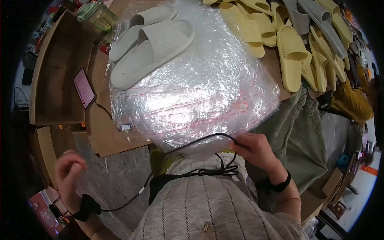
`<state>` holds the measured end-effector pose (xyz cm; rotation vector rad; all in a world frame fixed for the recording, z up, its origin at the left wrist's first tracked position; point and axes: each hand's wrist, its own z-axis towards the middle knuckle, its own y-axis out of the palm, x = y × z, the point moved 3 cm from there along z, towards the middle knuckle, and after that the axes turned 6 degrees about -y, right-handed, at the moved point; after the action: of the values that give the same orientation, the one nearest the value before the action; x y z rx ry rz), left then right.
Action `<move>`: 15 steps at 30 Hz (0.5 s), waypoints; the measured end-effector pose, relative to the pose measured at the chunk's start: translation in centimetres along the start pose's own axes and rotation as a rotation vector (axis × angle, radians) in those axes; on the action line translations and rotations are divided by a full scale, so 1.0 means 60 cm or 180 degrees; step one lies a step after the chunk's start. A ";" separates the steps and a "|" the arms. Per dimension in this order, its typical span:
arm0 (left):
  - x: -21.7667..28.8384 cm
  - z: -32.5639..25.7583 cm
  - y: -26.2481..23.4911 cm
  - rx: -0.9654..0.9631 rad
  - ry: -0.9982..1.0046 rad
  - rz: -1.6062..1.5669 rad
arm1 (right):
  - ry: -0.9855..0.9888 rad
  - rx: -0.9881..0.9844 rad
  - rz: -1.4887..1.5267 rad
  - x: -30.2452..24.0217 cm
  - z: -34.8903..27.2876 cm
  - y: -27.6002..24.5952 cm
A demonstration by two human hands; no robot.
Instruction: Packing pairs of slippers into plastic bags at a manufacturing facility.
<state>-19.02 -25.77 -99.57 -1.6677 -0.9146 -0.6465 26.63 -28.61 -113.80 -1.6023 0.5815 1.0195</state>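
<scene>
My right hand [257, 150] is at the near edge of a stack of clear plastic bags [192, 104], its fingers closed round a black cable [196, 141] that arcs over the bags. Off to the left, away from the table edge, my left hand [71, 172] is raised with curled fingers; nothing shows in it. A pair of pale grey slippers rests on the bags: the nearer slipper [154, 54] partly covers the farther one [140, 30]. Both wrists wear black bands, and a cable runs from the left band toward my waist.
Yellow slippers [293, 60] and several grey ones [320, 20] are heaped at the far right. On the left lie a lit phone [84, 89], a cardboard box [60, 72] and a greenish clear jar [97, 18]. A green cloth [296, 136] hangs at the table's right side.
</scene>
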 end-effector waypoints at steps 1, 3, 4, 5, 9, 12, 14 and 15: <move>0.003 0.015 0.029 -0.0402 0.0171 0.0018 | 0.0022 0.0008 -0.0059 -0.003 0.001 0.010; 0.022 0.032 0.058 -0.0553 0.0228 0.0188 | -0.0224 -0.0112 0.0016 0.000 0.003 0.025; 0.025 0.036 0.071 -0.0713 0.0291 0.0331 | -0.0140 -0.0267 0.0089 0.000 0.002 0.028; 0.024 0.036 0.079 -0.0681 0.0280 0.0336 | -0.0168 -0.0285 0.0096 -0.001 0.000 0.029; -0.019 0.020 0.140 -0.1359 -0.0207 0.0701 | 0.0299 -0.0763 0.0020 0.006 -0.018 0.032; -0.069 -0.008 0.198 -0.1632 0.0316 0.1426 | 0.0449 -0.0992 -0.0568 0.016 -0.045 0.030; -0.098 -0.024 0.238 -0.2042 0.0713 0.1477 | 0.0285 -0.1396 -0.1063 0.023 -0.064 0.033; -0.107 -0.027 0.252 -0.2013 0.0688 0.1471 | 0.0255 -0.1421 -0.1065 0.026 -0.070 0.034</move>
<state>-9.97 -30.85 -112.42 -2.2134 -0.1418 -0.8194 27.10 -32.99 -116.04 -2.0567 0.1266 0.8710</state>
